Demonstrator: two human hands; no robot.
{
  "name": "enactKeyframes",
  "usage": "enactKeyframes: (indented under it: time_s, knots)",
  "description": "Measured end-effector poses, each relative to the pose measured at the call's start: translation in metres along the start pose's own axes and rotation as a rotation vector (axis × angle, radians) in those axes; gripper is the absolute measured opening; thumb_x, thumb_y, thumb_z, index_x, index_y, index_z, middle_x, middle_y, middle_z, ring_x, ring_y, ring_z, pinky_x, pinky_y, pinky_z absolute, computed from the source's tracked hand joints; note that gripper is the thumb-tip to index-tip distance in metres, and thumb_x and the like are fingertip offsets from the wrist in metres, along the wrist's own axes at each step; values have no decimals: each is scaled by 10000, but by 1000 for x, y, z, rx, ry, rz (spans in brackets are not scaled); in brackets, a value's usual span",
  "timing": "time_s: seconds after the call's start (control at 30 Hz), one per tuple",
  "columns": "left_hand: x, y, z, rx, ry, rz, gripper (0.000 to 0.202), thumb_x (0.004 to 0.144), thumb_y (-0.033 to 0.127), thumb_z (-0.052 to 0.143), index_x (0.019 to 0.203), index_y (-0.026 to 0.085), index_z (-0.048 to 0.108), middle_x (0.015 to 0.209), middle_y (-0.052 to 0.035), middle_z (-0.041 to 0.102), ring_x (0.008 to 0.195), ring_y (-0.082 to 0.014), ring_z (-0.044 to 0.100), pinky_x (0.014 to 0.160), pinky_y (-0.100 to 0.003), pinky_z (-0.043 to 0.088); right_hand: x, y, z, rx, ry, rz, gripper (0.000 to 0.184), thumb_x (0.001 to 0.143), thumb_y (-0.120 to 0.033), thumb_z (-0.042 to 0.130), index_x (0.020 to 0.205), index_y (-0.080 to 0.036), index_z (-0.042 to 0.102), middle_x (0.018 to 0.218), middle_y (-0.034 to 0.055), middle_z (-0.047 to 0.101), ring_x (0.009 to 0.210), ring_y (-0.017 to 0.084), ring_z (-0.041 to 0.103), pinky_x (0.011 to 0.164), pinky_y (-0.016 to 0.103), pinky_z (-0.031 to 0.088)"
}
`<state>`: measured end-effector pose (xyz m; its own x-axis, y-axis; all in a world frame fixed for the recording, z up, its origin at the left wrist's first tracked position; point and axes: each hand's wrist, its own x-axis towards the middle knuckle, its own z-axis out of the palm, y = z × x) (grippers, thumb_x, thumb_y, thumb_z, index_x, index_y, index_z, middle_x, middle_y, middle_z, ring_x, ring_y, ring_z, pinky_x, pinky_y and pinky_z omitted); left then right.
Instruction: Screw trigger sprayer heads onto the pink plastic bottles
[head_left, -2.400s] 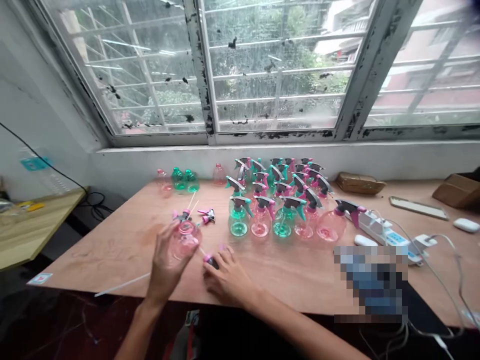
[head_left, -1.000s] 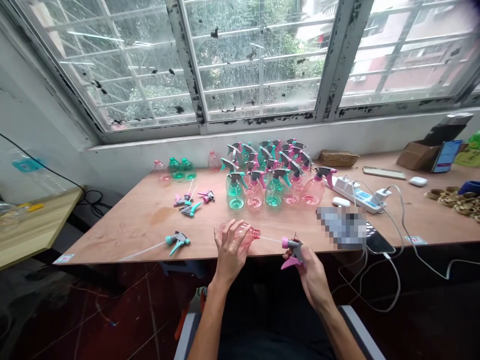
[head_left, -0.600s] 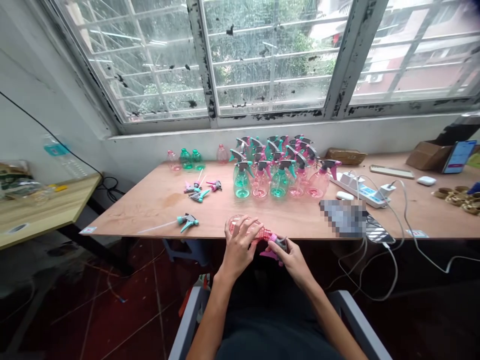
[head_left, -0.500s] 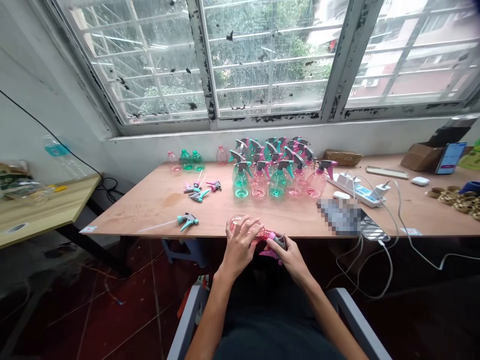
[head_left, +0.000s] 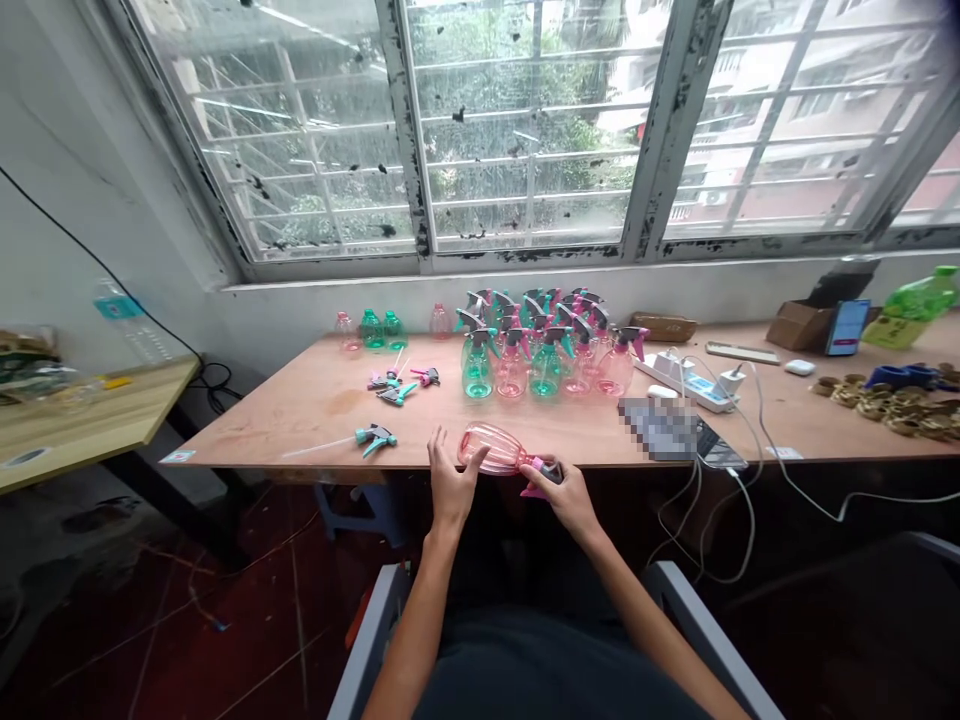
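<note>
Barred windows (head_left: 525,130) back a wooden table (head_left: 277,410), where 1 teal-and-grey sprayer (head_left: 375,438) lies at left. Sideways near the front edge, a pink bottle (head_left: 495,448) has its base by the left hand (head_left: 452,487), now spread open, no longer wrapped around it, its neck toward the right hand (head_left: 570,500), which grips the pink-and-grey spray head (head_left: 553,470), forearm slanting inward.

The pink bottle (head_left: 491,447) is clear, glossy plastic with ribbed walls; its spray head (head_left: 552,470) joins pink and dark grey plastic. The standing spray bottles (head_left: 511,377) share that see-through shine under opaque plastic tops (head_left: 553,337). The tabletop (head_left: 262,420) looks like bare wood, matt and stained; the side table (head_left: 146,410) shows paler grain. The window frame (head_left: 409,130) looks roughly flaked around streaked glass (head_left: 480,180). The brown box (head_left: 796,325) is matt cardboard, the chair arm (head_left: 379,615) smooth grey plastic, the clothing (head_left: 540,665) dull cloth.
</note>
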<state>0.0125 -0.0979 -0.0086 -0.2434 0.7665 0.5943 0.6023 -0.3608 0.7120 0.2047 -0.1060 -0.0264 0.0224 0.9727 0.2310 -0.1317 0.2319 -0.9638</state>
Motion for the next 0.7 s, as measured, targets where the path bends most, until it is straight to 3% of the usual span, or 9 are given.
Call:
enactKeyframes:
  time_s: [0.07, 0.17, 0.33, 0.43, 0.53, 0.7]
  knots:
    - [3, -7, -1, -19, -23, -36, 572, 869, 533, 666, 1287, 149, 589, 1415, -200, 523, 1363, -373, 462, 1124, -567, 358, 1, 1, 0, -10, 5, -17, 466, 717, -542, 822, 915, -132, 723, 628, 10, 670, 593, 191, 642, 597, 337, 581]
    - [6, -9, -3, -78, -91, -33, 442, 874, 508, 673, 1184, 192, 677, 1321, -135, 610, 1304, -316, 528, 1128, -506, 377, 3, 3, -2, -7, 3, -32, 455, 713, -539, 829, 890, -135, 716, 601, 9, 671, 574, 183, 628, 580, 317, 558]
    - [6, -10, 0, -207, -173, -18, 474, 895, 430, 673, 1326, 240, 610, 1396, -112, 554, 1366, -275, 476, 1163, -462, 346, 7, 6, -7, 41, 11, -36, 509, 710, -605, 802, 864, -131, 696, 603, 18, 670, 553, 173, 605, 542, 308, 539]
    - [6, -15, 4, -298, -253, -16, 517, 894, 397, 672, 1382, 266, 561, 1415, -106, 556, 1311, -268, 549, 1098, -431, 442, 8, 6, -10, 68, 35, -37, 526, 726, -625, 781, 873, -131, 674, 612, 28, 675, 539, 170, 594, 499, 300, 516]
    - [8, -21, 5, -384, -340, -21, 569, 894, 379, 664, 1428, 258, 511, 1395, -115, 598, 1245, -271, 619, 1038, -423, 509, 8, 6, -12, 87, 35, -47, 525, 714, -620, 796, 872, -137, 663, 619, 27, 679, 560, 172, 606, 523, 302, 519]
    - [7, -24, 2, -464, -407, -58, 652, 860, 353, 701, 1453, 222, 464, 1414, -146, 603, 1314, -293, 576, 1088, -453, 474, 8, 10, -14, 89, 9, -52, 523, 693, -605, 819, 876, -139, 667, 582, 3, 670, 538, 163, 599, 554, 307, 517]
